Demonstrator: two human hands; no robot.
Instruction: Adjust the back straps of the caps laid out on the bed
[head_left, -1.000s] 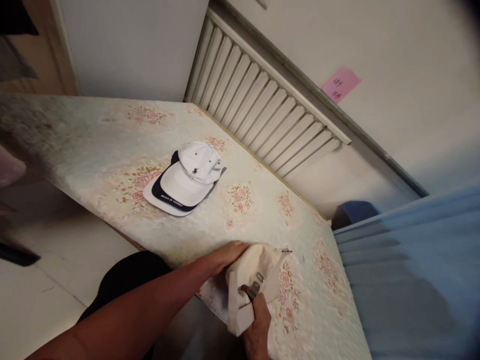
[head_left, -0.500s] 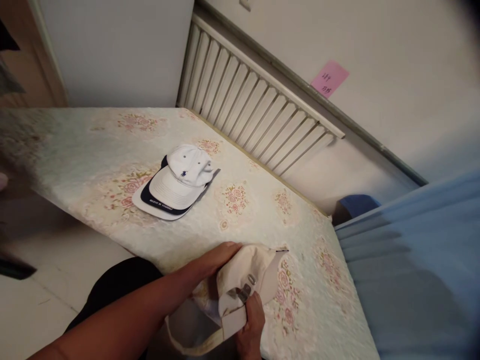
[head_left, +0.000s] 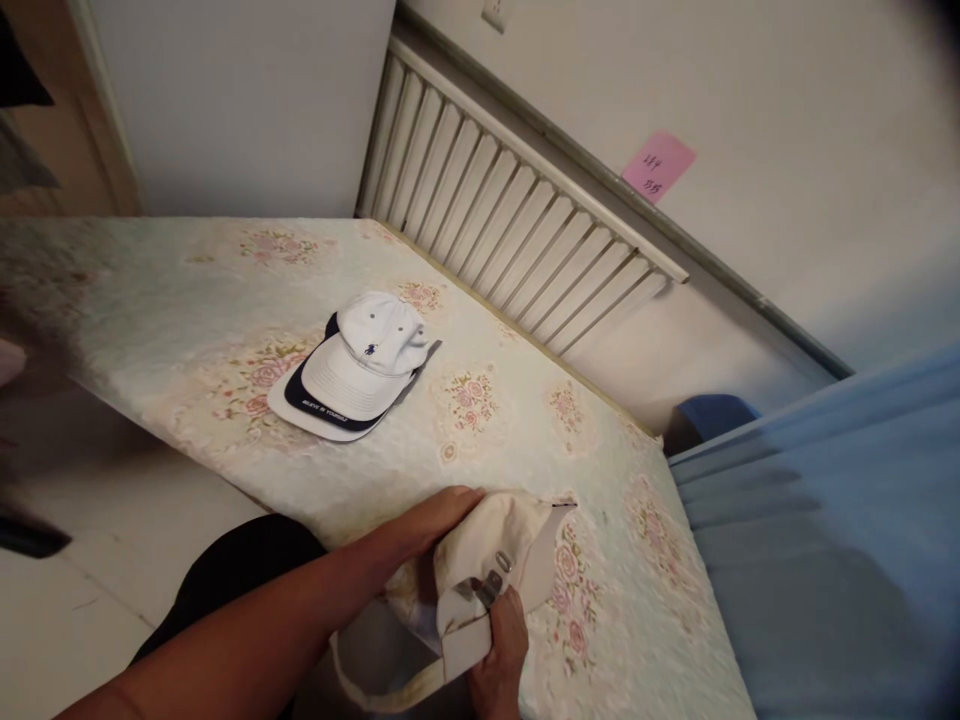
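Note:
A cream baseball cap (head_left: 487, 545) is held low over the table's near side, its opening and rear strap turned toward me. My left hand (head_left: 448, 510) is closed on the cap's far left side, with part of its fingers hidden by the fabric. My right hand (head_left: 504, 645) pinches the cap near the strap, just below the metal buckle (head_left: 493, 582). Farther off lies a stack of caps (head_left: 367, 360), a white one with a small dark logo on top and a navy brim and another white brim beneath.
A floral cloth covers the table (head_left: 517, 450). A radiator (head_left: 510, 190) and a wall with a pink note (head_left: 660, 165) stand behind it. Blue curtain (head_left: 840, 530) hangs at right. A blurred skin-toned shape (head_left: 10, 361) shows at the left edge.
The view has shifted very slightly. Both hands keep the same hold on the cream cap, and the stacked caps stay in place.

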